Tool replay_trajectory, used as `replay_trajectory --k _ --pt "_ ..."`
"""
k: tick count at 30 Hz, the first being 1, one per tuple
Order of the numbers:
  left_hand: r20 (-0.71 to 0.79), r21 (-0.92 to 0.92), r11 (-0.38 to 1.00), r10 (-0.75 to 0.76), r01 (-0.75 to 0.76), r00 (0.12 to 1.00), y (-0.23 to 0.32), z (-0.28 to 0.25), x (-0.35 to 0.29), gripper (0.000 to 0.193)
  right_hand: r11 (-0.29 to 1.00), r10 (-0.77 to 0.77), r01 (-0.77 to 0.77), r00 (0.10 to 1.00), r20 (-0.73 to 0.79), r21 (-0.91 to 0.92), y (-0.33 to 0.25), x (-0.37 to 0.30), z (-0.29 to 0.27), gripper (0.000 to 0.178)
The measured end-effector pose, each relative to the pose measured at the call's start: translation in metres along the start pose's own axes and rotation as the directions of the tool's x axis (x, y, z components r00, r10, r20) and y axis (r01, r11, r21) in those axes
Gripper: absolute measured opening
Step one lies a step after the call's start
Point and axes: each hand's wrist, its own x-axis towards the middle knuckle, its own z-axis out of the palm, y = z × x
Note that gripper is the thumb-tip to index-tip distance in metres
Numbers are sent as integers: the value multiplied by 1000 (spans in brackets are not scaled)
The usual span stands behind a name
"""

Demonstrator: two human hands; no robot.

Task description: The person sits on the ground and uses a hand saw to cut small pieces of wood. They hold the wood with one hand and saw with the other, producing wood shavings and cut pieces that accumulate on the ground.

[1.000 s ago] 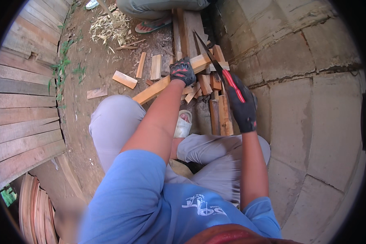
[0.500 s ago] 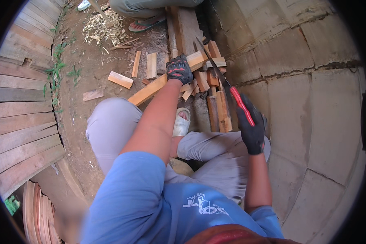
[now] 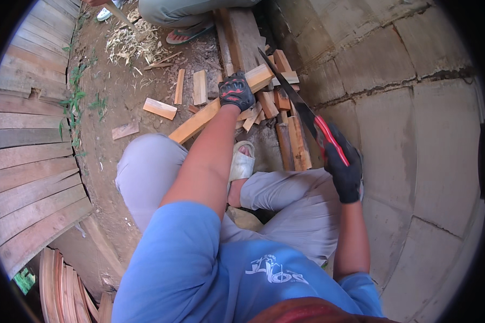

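My left hand (image 3: pixel 236 92), in a black glove with red marks, is closed around a long squared wooden batten (image 3: pixel 196 119) and presses it onto a heavy beam (image 3: pixel 245 32). The batten slants from my left knee up to the right. My right hand (image 3: pixel 344 167), gloved alike, grips the red handle of a hand saw (image 3: pixel 302 107). The dark blade points up and left, passing close by the batten's far end. Whether blade and wood touch, I cannot tell. Under and beside the batten lie several short cut blocks (image 3: pixel 267 104).
A block wall (image 3: pixel 388 129) rises close on my right; a plank fence (image 3: pixel 29 145) runs along the left. Wood pieces (image 3: pixel 160 107) and pale shavings (image 3: pixel 132 43) lie on the dirt. Another person's sandaled foot (image 3: pixel 186 35) is beyond. Curved planks (image 3: pixel 64 285) stand lower left.
My right hand and the saw handle have shifted a little to the right, away from the batten. My left hand keeps its grip. Another person's hand now shows at the top left.
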Motion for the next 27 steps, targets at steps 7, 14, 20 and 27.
replay_trajectory --k 7,14,20,27 --pt "-1 17 1000 18 -18 1000 14 -1 -2 54 829 -524 488 848 -77 -272 -5 95 58 45" --pt "100 -38 999 -3 7 995 9 -14 4 51 861 -501 483 860 -102 -159 -2 87 54 44" --pt "72 -13 1000 -6 7 997 2 -8 4 56 940 -341 339 939 -53 -36 25 19 16 42" --pt "116 -41 999 1 4 993 13 -16 4 51 867 -496 488 865 -74 -104 6 91 40 44"
